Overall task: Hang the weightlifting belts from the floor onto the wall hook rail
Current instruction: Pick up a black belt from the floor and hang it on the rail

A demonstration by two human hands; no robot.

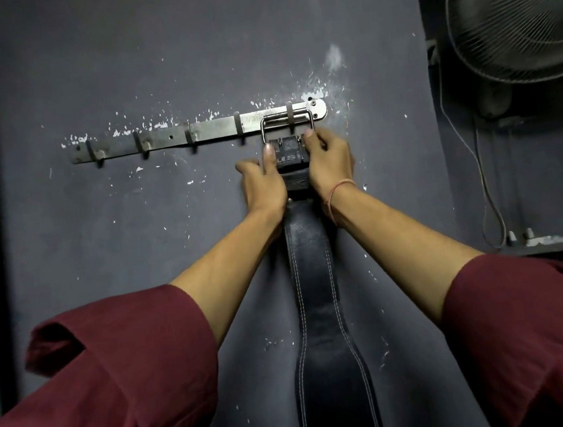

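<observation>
Scuffed dark wall [190, 67], metal hook rail [169, 138]. Black weightlifting belt [314, 279] hangs down it, buckle [287, 123] looped round the rightmost hook. Both left hand [263, 184] and right hand [330, 164] have a tight grip just under the buckle.

Head-worn camera faces the wall [190, 67] and hook rail [217, 129], close up.
</observation>
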